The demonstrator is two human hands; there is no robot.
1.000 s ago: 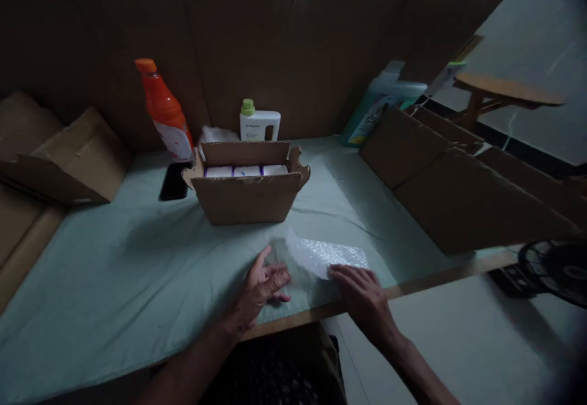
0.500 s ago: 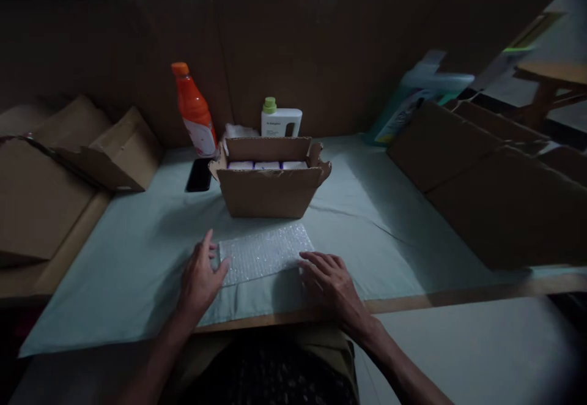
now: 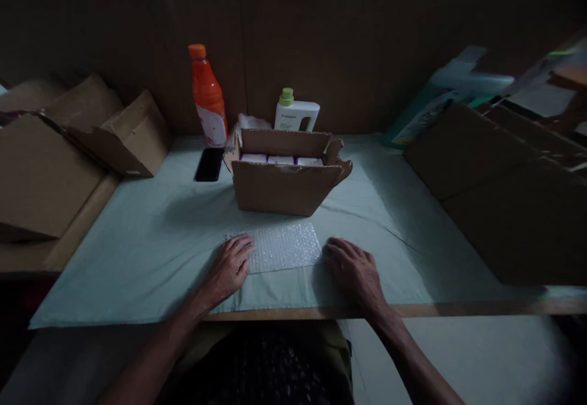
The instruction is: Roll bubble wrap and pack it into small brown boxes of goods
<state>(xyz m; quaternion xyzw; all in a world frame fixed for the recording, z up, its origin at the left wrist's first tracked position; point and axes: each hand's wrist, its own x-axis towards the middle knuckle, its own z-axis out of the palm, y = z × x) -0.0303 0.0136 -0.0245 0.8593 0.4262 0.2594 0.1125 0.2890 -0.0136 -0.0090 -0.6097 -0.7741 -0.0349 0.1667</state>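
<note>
A flat rectangle of bubble wrap (image 3: pixel 287 248) lies on the cloth near the table's front edge. My left hand (image 3: pixel 230 264) rests palm down over its left end, fingers stretched out and not gripping. Just off the right end, my right hand (image 3: pixel 355 268) lies on the cloth with bent fingers and holds nothing I can see. Behind the wrap stands an open cardboard box (image 3: pixel 279 188) with torn flaps. Inside it, the tops of white and purple packs (image 3: pixel 280 160) show in a row; their lower parts are hidden.
An orange bottle (image 3: pixel 208 99), a black phone (image 3: pixel 210 164) and a white jug with a green cap (image 3: pixel 296 114) are at the back. Cardboard boxes (image 3: pixel 132 133) flank the left. On the right, a teal bottle (image 3: pixel 426 105) leans behind a large carton (image 3: pixel 499 203).
My left hand has come down onto the wrap's left end. My right hand has shifted right, off the wrap's edge onto the cloth. The view has tilted lower.
</note>
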